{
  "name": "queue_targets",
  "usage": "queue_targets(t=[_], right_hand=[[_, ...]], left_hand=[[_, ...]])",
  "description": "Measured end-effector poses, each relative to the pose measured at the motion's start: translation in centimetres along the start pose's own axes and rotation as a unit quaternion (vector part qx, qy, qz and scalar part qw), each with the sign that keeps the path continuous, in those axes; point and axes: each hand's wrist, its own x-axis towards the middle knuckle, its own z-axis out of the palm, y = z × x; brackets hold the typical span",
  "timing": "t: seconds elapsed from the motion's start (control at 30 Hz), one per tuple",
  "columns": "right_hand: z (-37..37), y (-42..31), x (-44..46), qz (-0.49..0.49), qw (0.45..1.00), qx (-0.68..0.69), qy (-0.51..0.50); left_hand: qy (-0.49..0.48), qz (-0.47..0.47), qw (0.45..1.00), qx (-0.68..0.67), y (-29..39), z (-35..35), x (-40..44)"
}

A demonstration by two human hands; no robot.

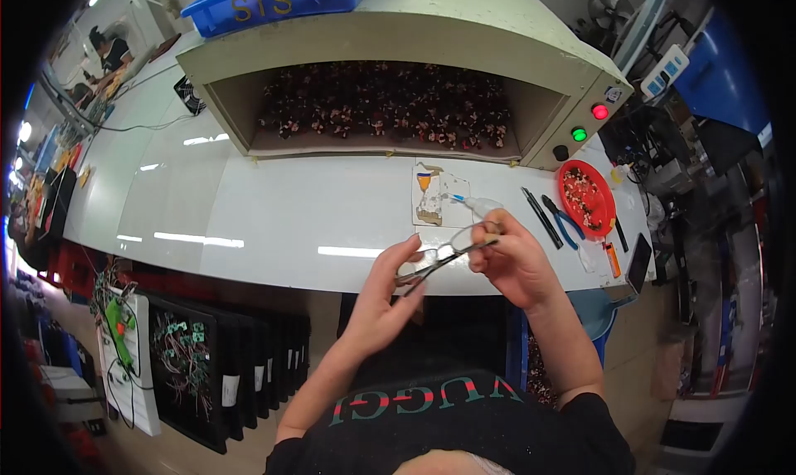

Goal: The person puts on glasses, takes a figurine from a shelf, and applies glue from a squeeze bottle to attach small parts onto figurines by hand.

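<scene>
A pair of eyeglasses with thin dark frames is held between my two hands, just past the table's front edge. My left hand has its thumb and fingers closed on one side of the glasses. At the other side, my right hand pinches the frame near its end. Just beyond the hands, a small bottle with a blue tip lies on a stained white card, close to my right fingers.
An open-fronted machine full of small dark and pale parts stands at the back. To the right lie tweezers, blue-handled pliers, a red bowl and a phone. Black trays stand at lower left.
</scene>
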Motion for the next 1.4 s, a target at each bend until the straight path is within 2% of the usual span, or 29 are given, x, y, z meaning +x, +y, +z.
queue_targets(t=[0.07,0.1,0.17,0.2,0.33,0.53,0.63,0.73,0.83,0.93,1.03,1.13,1.23,1.27,1.3,1.37,1.4], right_hand=[[1.6,0.0,1.6,0.014,0.999,-0.031,0.016],[0.8,0.1,-0.1,0.044,0.997,-0.036,0.055],[0.0,-0.2,0.7,0.032,0.992,-0.077,0.098],[-1.0,-0.3,1.1,0.042,0.99,-0.092,0.096],[-1.7,-0.8,0.1,0.028,0.983,-0.137,0.118],[-2.5,-1.3,-0.8,0.011,0.97,-0.223,0.094],[-2.7,-1.2,-0.7,0.03,0.966,-0.25,0.062],[-3.2,-1.5,-0.5,0.089,0.983,-0.144,0.071],[-4.6,-0.9,-0.1,0.073,0.992,0.094,0.034],[-3.7,-1.2,-0.3,0.047,0.996,0.076,0.026],[-2.4,-1.7,-0.7,0.005,0.996,-0.086,0.03],[-1.6,-1.9,-0.9,-0.089,0.966,-0.243,-0.002],[-1.8,-3.1,-0.4,-0.143,0.922,-0.361,0.0],[-1.2,-3.5,-0.3,-0.157,0.91,-0.382,0.04],[-0.2,-4.3,-0.1,-0.161,0.892,-0.42,0.038],[1.5,-5.9,0.4,-0.166,0.854,-0.491,0.041],[2.0,-6.0,0.9,-0.206,0.821,-0.532,0.028]], left_hand=[[0.034,0.0,0.999,-0.025,0.0,-1.0,0.4],[0.047,-0.064,0.996,-0.052,0.6,0.9,-1.1],[0.048,-0.109,0.989,-0.084,1.4,1.1,0.1],[0.052,-0.056,0.995,-0.062,0.7,1.5,0.7],[0.084,-0.116,0.987,-0.078,1.2,2.6,1.9],[0.148,-0.243,0.926,-0.247,1.9,2.7,3.7],[0.137,-0.28,0.89,-0.332,1.8,2.2,4.1],[-0.022,-0.242,0.782,-0.574,0.3,0.3,3.7],[0.021,-0.278,0.712,-0.644,1.6,-0.3,3.9],[0.021,-0.266,0.697,-0.665,2.2,-0.4,3.8],[0.084,-0.284,0.712,-0.636,4.3,0.0,3.9],[0.069,-0.292,0.717,-0.629,5.2,0.3,3.8],[0.002,-0.301,0.76,-0.576,4.4,0.3,2.8],[-0.01,-0.328,0.79,-0.518,4.7,0.5,2.6],[-0.09,-0.324,0.825,-0.455,3.7,0.2,2.3],[-0.104,-0.373,0.884,-0.26,5.3,1.2,2.3],[-0.109,-0.297,0.934,-0.166,5.1,1.3,2.5]])
